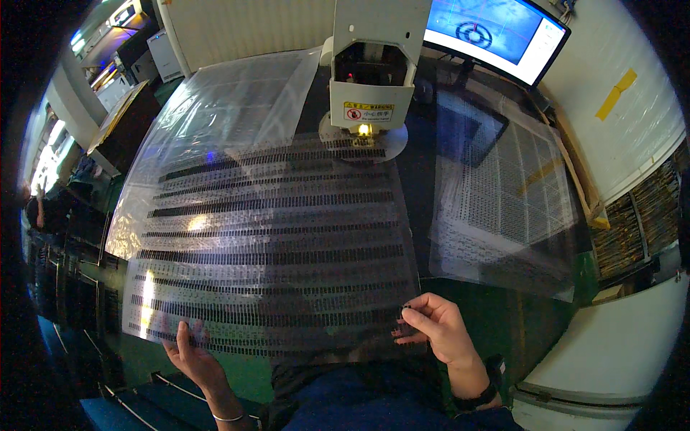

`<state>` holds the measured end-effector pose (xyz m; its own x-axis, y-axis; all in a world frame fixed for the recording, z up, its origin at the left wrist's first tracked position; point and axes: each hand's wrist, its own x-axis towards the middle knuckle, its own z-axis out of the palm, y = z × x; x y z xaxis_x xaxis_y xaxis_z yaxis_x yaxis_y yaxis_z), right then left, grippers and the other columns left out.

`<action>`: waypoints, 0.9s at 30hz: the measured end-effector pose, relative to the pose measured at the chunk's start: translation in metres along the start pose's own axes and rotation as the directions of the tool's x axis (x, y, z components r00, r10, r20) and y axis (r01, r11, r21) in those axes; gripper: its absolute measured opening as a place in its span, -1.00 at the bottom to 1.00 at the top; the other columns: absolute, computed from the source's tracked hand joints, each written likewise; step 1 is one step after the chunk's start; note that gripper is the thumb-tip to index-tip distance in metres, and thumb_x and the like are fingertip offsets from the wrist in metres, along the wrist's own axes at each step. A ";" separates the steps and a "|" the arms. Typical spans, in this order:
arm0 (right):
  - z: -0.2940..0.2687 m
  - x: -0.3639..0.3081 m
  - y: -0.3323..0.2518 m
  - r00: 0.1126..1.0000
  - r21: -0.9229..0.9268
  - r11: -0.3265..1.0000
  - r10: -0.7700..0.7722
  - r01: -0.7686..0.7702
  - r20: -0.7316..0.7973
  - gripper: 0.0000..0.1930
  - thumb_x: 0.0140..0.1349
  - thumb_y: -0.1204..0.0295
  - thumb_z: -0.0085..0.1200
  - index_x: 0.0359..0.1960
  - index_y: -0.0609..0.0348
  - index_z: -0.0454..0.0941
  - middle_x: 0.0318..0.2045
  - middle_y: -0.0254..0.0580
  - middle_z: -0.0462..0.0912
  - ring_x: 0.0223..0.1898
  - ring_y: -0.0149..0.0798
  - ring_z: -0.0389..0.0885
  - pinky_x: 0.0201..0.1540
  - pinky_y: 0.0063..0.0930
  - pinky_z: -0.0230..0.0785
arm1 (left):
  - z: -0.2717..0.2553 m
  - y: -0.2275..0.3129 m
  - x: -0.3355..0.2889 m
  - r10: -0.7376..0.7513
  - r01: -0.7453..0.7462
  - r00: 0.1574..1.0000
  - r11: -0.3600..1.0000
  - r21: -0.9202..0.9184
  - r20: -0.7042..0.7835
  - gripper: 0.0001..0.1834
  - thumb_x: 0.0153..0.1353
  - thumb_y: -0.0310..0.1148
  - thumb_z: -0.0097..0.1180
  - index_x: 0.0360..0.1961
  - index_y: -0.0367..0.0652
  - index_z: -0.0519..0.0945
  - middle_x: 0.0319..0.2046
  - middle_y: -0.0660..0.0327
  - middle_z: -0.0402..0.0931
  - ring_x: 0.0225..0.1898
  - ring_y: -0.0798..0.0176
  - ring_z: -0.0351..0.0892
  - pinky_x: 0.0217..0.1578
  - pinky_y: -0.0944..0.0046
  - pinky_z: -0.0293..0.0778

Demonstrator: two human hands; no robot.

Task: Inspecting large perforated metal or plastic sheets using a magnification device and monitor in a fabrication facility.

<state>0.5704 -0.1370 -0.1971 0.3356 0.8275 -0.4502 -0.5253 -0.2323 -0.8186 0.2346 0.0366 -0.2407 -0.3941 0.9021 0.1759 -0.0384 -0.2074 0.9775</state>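
Observation:
A large see-through plastic film sheet (273,269), printed with rows of small dark marks, spreads in front of me. Its far edge lies on the round plate under a white machine head (371,104), where a small yellow light glows. The near part juts past the dark table toward my body. My left hand (192,363) grips the near left edge, thumb on top and fingers showing faintly through from beneath. At the near right corner, my right hand (444,334) pinches the film between thumb and forefinger, the other fingers partly curled below.
On the right lies another printed film sheet (496,237), its near edge overhanging the table. Clear plastic sheeting (237,97) covers the table's far left. A monitor (496,32) showing a dark ring stands behind, right of the machine. A white cabinet (596,345) is at lower right.

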 end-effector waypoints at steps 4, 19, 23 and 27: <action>-0.001 0.001 0.001 1.000 0.000 1.000 -0.001 0.001 0.004 -0.84 0.16 0.47 0.03 -0.29 0.30 0.42 -0.40 -0.15 0.51 -0.40 -0.24 0.59 -0.37 -0.36 0.57 | -0.001 0.000 0.000 -0.019 0.019 1.000 1.000 0.006 0.016 -0.59 0.12 -0.45 0.00 0.02 -0.29 0.30 -0.24 0.18 0.42 -0.32 0.34 0.45 -0.33 0.36 0.43; 0.002 0.001 -0.002 1.000 0.039 0.999 0.003 -0.002 -0.023 -0.91 0.13 0.54 0.02 -0.34 0.29 0.43 -0.45 -0.15 0.53 -0.44 -0.26 0.59 -0.44 -0.38 0.57 | 0.012 0.011 -0.005 -0.020 0.020 1.000 1.000 -0.016 0.005 -0.64 0.12 -0.41 0.02 -0.04 -0.21 0.33 -0.28 0.23 0.44 -0.38 0.35 0.46 -0.46 0.41 0.36; -0.003 0.002 0.001 1.000 0.009 1.000 0.020 -0.020 0.001 -0.85 0.15 0.46 0.03 -0.29 0.28 0.42 -0.40 -0.16 0.52 -0.40 -0.23 0.59 -0.37 -0.34 0.57 | 0.020 0.021 -0.008 -0.077 0.077 0.997 0.992 -0.095 0.000 -0.65 0.12 -0.40 0.02 -0.05 -0.20 0.34 -0.28 0.24 0.44 -0.37 0.36 0.46 -0.48 0.42 0.35; -0.001 0.003 0.001 0.999 0.006 0.999 0.040 -0.040 0.003 -0.84 0.15 0.48 0.03 -0.27 0.28 0.40 -0.38 -0.16 0.52 -0.39 -0.23 0.59 -0.36 -0.34 0.57 | 0.019 0.025 -0.009 -0.129 0.127 0.992 0.986 -0.110 -0.013 -0.65 0.12 -0.41 0.03 -0.05 -0.21 0.34 -0.25 0.23 0.44 -0.34 0.35 0.47 -0.43 0.41 0.38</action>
<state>0.5718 -0.1359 -0.1996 0.3116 0.8191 -0.4817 -0.5434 -0.2622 -0.7974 0.2551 0.0307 -0.2157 -0.3981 0.9162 0.0464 -0.1888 -0.1313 0.9732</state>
